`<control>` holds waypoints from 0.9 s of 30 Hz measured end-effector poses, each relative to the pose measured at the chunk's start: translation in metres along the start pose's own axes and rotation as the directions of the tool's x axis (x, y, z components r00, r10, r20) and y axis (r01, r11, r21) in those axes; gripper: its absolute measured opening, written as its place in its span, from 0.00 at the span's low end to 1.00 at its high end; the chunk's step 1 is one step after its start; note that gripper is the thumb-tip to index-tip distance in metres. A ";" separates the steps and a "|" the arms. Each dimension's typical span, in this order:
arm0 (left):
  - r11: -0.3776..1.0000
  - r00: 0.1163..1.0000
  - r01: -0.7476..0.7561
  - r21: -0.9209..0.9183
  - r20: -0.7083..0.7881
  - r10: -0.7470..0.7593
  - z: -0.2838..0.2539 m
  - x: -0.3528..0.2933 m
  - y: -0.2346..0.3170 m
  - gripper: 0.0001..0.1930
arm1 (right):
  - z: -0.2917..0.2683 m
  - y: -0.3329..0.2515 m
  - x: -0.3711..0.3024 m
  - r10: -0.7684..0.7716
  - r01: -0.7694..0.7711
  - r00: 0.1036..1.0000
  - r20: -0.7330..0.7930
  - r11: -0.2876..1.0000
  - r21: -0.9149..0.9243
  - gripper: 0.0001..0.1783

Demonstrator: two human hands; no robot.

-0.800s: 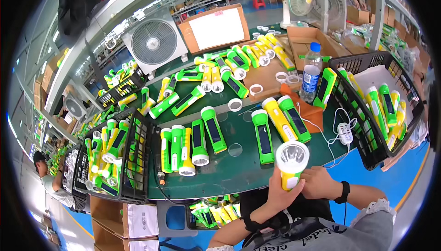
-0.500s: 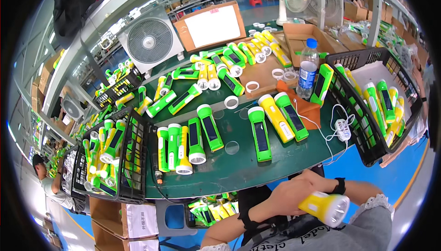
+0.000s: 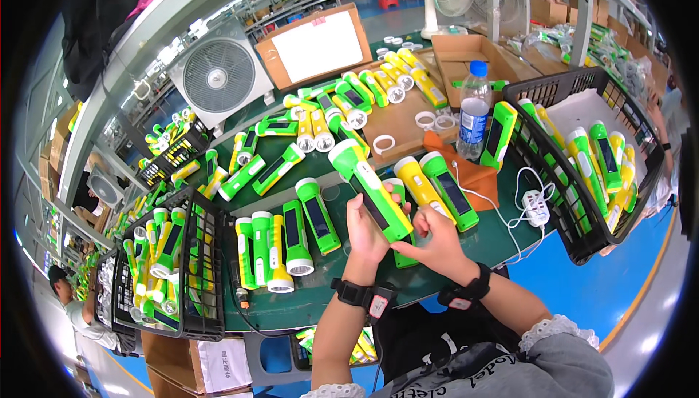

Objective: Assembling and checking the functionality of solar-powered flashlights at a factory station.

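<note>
A green-and-white flashlight (image 3: 373, 193) with a dark panel and a yellow edge is raised tilted above the table, its head toward the far left. Wrapped around its lower body is my left hand (image 3: 366, 232), closed. My right hand (image 3: 444, 247) is beside the flashlight's lower end, thumb and fingers apart, the thumb close to the end; exact contact is unclear. Partly hidden behind my hands lies another green flashlight (image 3: 405, 258). To its right lie a yellow flashlight (image 3: 422, 183) and a green one with a dark panel (image 3: 449, 190). Several more form a row (image 3: 275, 252) on the left.
The green table (image 3: 342, 274) holds a flashlight pile, white rings (image 3: 384, 143), a water bottle (image 3: 473, 118), an orange cloth (image 3: 477, 185) and a white power strip (image 3: 536, 209) with cables. Black crates of flashlights stand left (image 3: 207, 260) and right (image 3: 542, 165). A person (image 3: 73, 303) is far left.
Both hands have risen from near my body to above the table, bringing a flashlight up. My right hand has loosened and its fingers are spread. The view has shifted slightly.
</note>
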State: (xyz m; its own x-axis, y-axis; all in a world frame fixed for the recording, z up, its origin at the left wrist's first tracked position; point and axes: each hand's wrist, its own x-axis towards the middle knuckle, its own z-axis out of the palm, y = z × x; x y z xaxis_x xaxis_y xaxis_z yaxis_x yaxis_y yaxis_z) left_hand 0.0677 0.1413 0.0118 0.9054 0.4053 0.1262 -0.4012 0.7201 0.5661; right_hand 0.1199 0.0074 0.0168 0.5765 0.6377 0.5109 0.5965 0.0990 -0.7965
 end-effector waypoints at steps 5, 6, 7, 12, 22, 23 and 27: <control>0.982 0.987 0.005 -0.186 0.157 0.024 -0.018 0.000 -0.013 0.32 | 0.027 0.009 0.003 -0.204 0.206 0.978 -0.030 0.978 0.042 0.28; 0.992 0.994 0.004 -0.127 0.110 0.010 -0.013 0.002 -0.011 0.34 | 0.026 0.011 0.004 -0.207 0.207 0.978 -0.010 0.978 0.036 0.28; 0.991 0.995 0.010 -0.133 0.101 0.003 -0.013 0.001 -0.011 0.34 | 0.027 0.014 0.004 -0.194 0.194 0.981 -0.007 0.980 0.035 0.28; 0.999 0.994 -0.034 -0.035 0.104 0.037 -0.012 0.000 -0.010 0.37 | 0.030 0.020 0.003 -0.179 0.178 0.984 0.005 0.981 0.077 0.27; 0.994 0.984 -0.100 0.049 0.156 0.091 -0.010 -0.007 -0.012 0.40 | 0.030 0.017 -0.002 -0.184 0.185 0.983 -0.014 0.981 0.064 0.26; 0.994 0.983 -0.099 0.049 0.158 0.091 -0.009 -0.006 -0.012 0.40 | 0.032 0.017 -0.002 -0.190 0.191 0.982 -0.024 0.979 0.073 0.25; 0.996 0.991 -0.089 0.018 0.103 0.087 -0.009 -0.002 -0.010 0.37 | 0.032 0.014 -0.001 -0.139 0.138 0.990 0.005 0.986 0.090 0.28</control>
State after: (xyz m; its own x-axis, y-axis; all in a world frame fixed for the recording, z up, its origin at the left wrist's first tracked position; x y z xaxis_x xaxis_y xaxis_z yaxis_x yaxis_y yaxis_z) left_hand 0.0684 0.1381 -0.0012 0.8765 0.4060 0.2586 -0.4780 0.6707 0.5671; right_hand 0.1099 0.0324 -0.0051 0.4851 0.6215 0.6152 0.6179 0.2541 -0.7440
